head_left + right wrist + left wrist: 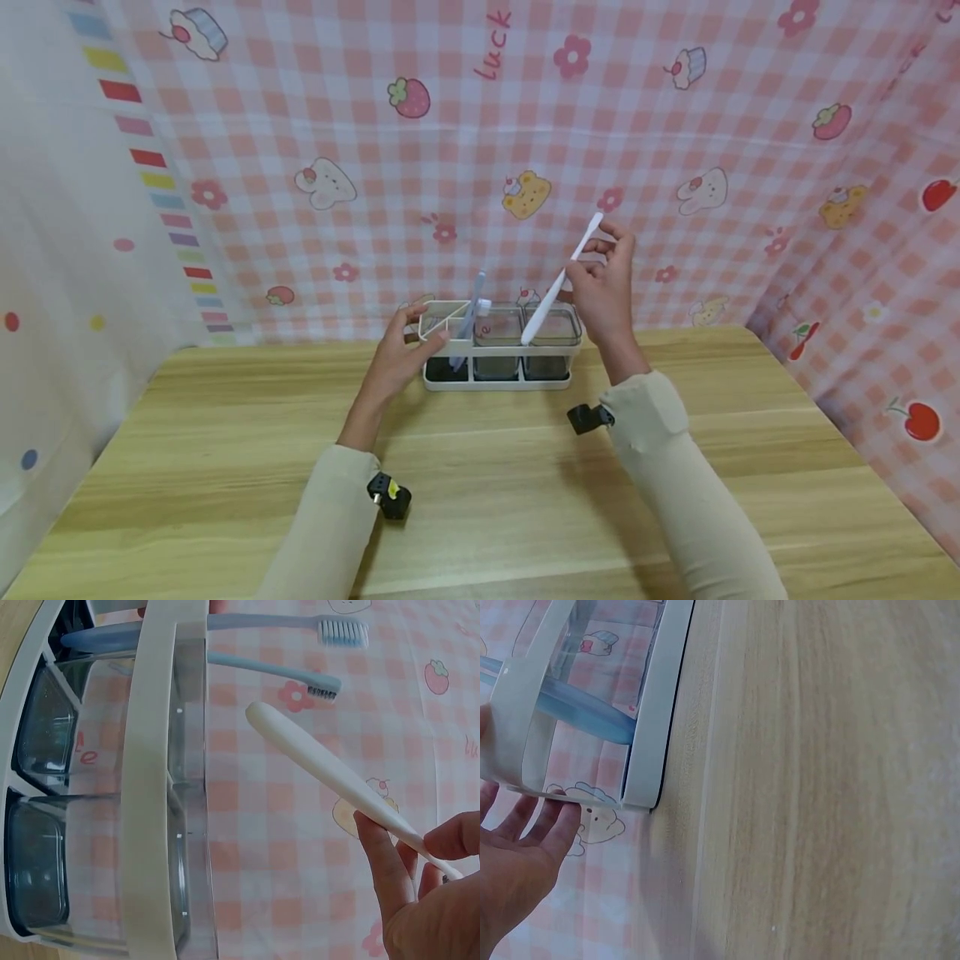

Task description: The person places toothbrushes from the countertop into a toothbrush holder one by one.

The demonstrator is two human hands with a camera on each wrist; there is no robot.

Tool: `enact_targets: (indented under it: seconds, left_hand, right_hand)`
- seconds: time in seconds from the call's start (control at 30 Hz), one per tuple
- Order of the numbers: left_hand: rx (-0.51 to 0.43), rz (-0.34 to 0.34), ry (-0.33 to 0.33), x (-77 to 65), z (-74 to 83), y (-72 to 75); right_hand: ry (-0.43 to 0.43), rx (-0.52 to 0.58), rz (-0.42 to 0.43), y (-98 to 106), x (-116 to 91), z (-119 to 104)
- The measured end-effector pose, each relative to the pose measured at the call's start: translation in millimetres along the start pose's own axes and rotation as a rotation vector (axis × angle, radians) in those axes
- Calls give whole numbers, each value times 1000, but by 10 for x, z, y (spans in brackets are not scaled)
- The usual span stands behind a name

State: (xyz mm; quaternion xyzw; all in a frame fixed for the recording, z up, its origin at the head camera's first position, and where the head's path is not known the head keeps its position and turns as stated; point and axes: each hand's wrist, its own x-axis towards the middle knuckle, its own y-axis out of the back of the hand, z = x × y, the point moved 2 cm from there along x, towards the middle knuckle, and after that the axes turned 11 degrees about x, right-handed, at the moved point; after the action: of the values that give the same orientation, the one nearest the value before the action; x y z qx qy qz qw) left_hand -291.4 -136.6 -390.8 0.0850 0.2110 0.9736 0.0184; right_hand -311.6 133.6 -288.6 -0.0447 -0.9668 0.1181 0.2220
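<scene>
A white toothbrush holder [501,352] stands on the table near the back cloth. My left hand [393,354] grips its left end, thumb at the front and fingers at the side. My right hand [606,292] pinches a white toothbrush [558,287] near its head, which the fingers mostly hide in the right wrist view. The brush slants, its handle end down by the holder's upper rim. In the holder's left section stand a purple-blue toothbrush [262,621] with pale bristles and a light blue toothbrush [270,667] with dark bristles.
Two clear cups [41,859] sit in the holder's middle and right sections. The wooden table [480,483] stretches out in front. A pink checked cloth [450,167] hangs behind and continues at the right; a white cloth [60,250] hangs at the left.
</scene>
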Motion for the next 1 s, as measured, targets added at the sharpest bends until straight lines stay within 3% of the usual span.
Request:
enact_targets:
  seconds: [1.0]
  left_hand:
    - [17,16,0,18,-46,-11]
  right_hand:
    - [77,6,-98,-315,-49,95]
